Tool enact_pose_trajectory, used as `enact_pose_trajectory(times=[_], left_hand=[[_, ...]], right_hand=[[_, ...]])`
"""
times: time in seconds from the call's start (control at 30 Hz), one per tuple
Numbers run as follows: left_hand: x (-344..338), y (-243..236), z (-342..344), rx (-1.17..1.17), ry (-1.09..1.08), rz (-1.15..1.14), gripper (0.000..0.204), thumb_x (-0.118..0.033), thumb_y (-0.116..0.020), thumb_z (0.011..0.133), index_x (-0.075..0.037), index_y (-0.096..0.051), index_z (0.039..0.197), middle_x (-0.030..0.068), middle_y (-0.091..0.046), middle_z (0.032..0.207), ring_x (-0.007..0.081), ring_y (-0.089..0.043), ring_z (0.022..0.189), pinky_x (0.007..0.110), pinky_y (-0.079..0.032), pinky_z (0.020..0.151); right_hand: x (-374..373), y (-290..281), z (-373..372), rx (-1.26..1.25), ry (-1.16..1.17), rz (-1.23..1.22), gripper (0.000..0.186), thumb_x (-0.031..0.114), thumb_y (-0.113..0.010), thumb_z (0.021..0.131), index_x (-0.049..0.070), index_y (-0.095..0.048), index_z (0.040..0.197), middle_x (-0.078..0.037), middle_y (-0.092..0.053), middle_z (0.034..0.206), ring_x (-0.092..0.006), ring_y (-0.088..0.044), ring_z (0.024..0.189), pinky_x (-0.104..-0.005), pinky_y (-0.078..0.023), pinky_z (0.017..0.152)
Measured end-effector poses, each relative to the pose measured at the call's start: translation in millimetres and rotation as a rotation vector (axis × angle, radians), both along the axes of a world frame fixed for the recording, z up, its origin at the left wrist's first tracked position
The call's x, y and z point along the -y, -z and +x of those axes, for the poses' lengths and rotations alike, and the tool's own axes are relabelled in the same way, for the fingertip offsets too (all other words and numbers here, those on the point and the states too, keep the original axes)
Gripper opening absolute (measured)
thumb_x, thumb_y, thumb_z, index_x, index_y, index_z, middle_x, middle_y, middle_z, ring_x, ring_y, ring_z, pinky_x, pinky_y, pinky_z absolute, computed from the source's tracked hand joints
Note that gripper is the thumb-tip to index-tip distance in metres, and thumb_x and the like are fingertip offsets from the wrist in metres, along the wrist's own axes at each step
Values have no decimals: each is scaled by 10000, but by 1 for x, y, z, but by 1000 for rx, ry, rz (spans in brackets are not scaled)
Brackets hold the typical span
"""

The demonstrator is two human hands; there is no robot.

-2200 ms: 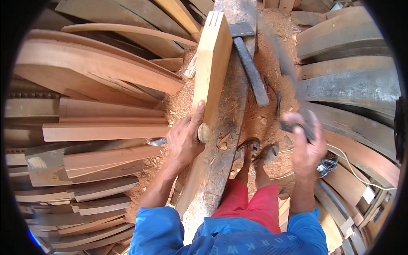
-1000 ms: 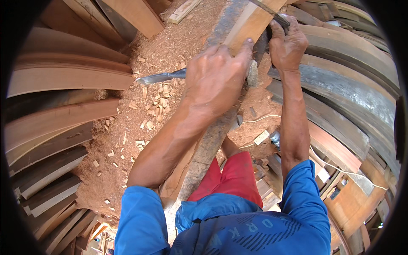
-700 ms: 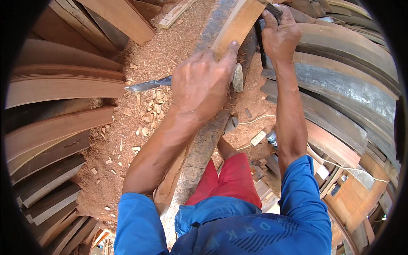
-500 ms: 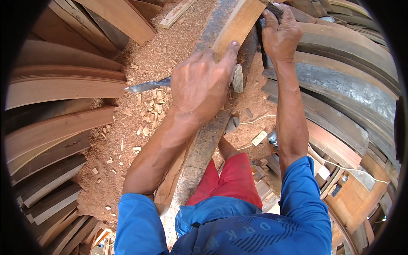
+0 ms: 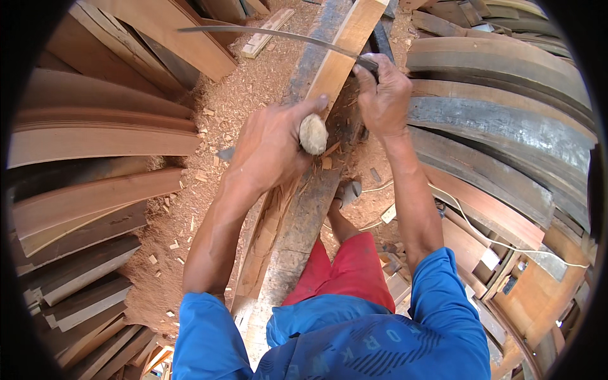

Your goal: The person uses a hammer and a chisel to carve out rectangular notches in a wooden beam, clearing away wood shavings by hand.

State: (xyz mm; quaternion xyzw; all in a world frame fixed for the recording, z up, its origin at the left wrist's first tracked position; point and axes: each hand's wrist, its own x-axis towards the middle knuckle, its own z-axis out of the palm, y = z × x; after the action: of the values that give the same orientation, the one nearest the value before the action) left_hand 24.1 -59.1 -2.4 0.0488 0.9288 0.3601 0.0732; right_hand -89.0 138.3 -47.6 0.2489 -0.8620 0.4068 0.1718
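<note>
My right hand [image 5: 385,95] grips the dark stock of a try square, whose long thin metal blade [image 5: 266,31] reaches left across a pale timber piece [image 5: 342,54]. My left hand [image 5: 269,142] is closed around a chisel; the pale, worn butt of the chisel handle [image 5: 313,134] shows by the thumb. Part of the chisel's grey blade [image 5: 225,154] pokes out on the hand's far left side. One digit of that hand rests at the timber's near end. Under the timber runs a worn, thick bench plank [image 5: 304,218]. The fingers under my left palm are hidden.
Curved-looking stacked boards line the left [image 5: 107,140] and the right [image 5: 500,101]. Wood chips and sawdust [image 5: 171,234] cover the ground. A pale cord [image 5: 472,221] runs over boards at right. A short wood offcut [image 5: 269,33] lies beyond the bench's left side.
My right hand has come nearer and left, and the try square's blade now lies across the timber. My left hand has moved slightly nearer and left, turning the chisel's butt into view.
</note>
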Motion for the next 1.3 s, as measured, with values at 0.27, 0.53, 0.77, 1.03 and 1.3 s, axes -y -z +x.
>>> enact_pose_trajectory(times=[0.27, 0.53, 0.77, 1.03, 1.3], left_hand=[[13, 2, 37, 169, -192, 327, 672, -238, -831, 846, -229, -578, 1468, 156, -716, 1259, 317, -726, 1078, 399, -564, 926], [56, -13, 136, 570, -347, 547, 758, -281, -891, 807, -140, -559, 1474, 100, -752, 1140, 220, -707, 1119, 375, -563, 965], [54, -66, 189, 473, -365, 427, 953, -396, -965, 687, -96, -534, 1482, 152, -729, 1223, 257, -698, 1154, 433, -570, 970], [15, -84, 193, 498, -227, -79, 770, -289, -927, 690, -31, -637, 1354, 219, -722, 1195, 343, -722, 1090, 405, -563, 967], [15, -73, 204, 421, -353, 96, 640, -257, -905, 737, -44, -683, 1297, 217, -733, 1154, 353, -727, 1058, 398, -571, 926]], right_hand=[[-37, -14, 25, 388, 191, -191, 218, 110, -745, 921, 28, -693, 1116, -101, -745, 951, -199, -725, 827, -374, -579, 704], [-213, 70, 106, 768, 613, -1134, 199, 138, -687, 991, 115, -605, 1171, -69, -715, 1068, -192, -706, 877, -369, -590, 802], [-320, 187, 167, 1170, 944, -1069, 136, 159, -638, 1014, 107, -609, 1135, -55, -684, 967, -221, -683, 840, -438, -571, 848], [-373, 244, 180, 1310, 1083, -260, 236, 213, -607, 1015, 31, -638, 1162, -92, -702, 932, -194, -657, 697, -337, -553, 580], [-139, 1, 73, 611, 257, -15, 366, 162, -636, 981, 12, -653, 1315, -113, -724, 1126, -204, -684, 990, -341, -562, 905]])
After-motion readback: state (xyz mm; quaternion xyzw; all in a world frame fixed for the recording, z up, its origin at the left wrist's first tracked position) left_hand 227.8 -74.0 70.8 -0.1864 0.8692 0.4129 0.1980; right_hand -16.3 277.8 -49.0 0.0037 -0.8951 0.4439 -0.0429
